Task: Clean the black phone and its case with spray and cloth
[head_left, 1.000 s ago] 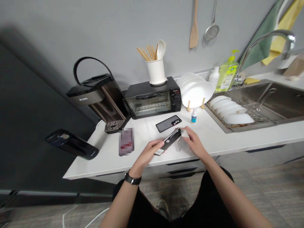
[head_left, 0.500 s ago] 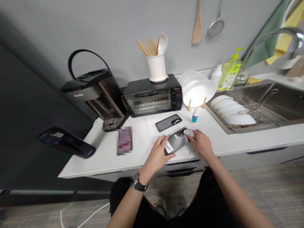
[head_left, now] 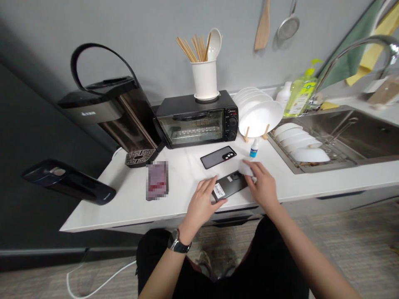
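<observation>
A dark grey smartphone point(head_left: 231, 187) lies back up near the counter's front edge, with a white label at its left end. My left hand point(head_left: 202, 201) grips that end between thumb and fingers. A white wipe point(head_left: 245, 168) is pinched in my right hand point(head_left: 262, 186), pressed on the phone's camera end and partly hiding the lenses. Just behind the phone lies a black-rimmed phone case point(head_left: 218, 157) with camera cut-outs. A small white bottle with a blue label point(head_left: 254, 149) stands behind my right hand.
A black toaster oven point(head_left: 193, 124) stands at the back, beside a plate rack point(head_left: 260, 118). To the right is a sink point(head_left: 358, 137) with bowls point(head_left: 301, 143). On the left are a water dispenser point(head_left: 124, 120), a dark flask-like object point(head_left: 68, 182) and a blurred-out packet point(head_left: 157, 180).
My right hand and the wipe have shifted over the camera end, covering more of the lenses. My left hand still holds the phone's other end. The whole view has shifted slightly.
</observation>
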Action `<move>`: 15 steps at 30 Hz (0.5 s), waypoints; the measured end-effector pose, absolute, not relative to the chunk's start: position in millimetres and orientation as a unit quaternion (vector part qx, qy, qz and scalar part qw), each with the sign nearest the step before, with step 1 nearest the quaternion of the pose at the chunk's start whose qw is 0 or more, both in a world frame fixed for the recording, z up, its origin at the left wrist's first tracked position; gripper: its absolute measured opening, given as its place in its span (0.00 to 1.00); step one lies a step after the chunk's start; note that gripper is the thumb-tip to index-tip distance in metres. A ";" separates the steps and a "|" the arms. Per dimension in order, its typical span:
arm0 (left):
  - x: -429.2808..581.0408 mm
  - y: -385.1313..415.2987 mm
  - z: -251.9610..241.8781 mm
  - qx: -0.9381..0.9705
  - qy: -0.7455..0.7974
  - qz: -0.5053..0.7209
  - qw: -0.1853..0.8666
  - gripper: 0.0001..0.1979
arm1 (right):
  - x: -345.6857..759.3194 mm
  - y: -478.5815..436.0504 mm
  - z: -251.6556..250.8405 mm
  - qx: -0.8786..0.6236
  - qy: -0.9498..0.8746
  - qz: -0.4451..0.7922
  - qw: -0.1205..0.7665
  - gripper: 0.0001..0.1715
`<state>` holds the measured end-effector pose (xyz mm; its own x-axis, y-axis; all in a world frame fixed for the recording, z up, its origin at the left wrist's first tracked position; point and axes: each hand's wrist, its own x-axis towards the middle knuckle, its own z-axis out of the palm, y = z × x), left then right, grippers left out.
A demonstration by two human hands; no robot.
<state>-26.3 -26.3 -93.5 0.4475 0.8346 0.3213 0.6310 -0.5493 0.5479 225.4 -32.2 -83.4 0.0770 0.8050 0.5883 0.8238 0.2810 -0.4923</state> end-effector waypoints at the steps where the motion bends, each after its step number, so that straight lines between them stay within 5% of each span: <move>1: -25.9 -26.7 -93.8 0.829 0.443 0.291 0.179 0.46 | 217.2 -34.2 -89.8 -0.587 -0.716 0.004 0.377 0.25; 4: -25.1 -25.7 -93.7 0.825 0.447 0.296 0.181 0.51 | 190.8 -42.7 -106.3 -0.578 -0.760 0.004 0.298 0.28; 15: -28.7 -23.3 -93.8 0.830 0.461 0.272 0.153 0.53 | 178.2 -87.8 -102.3 -0.497 -0.827 0.047 0.258 0.32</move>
<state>-28.7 -23.3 -93.8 0.4260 0.8496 0.3109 0.6826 -0.5274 0.5058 178.2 -87.8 -102.3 -0.3738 0.8462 0.3798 0.7979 0.5021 -0.3335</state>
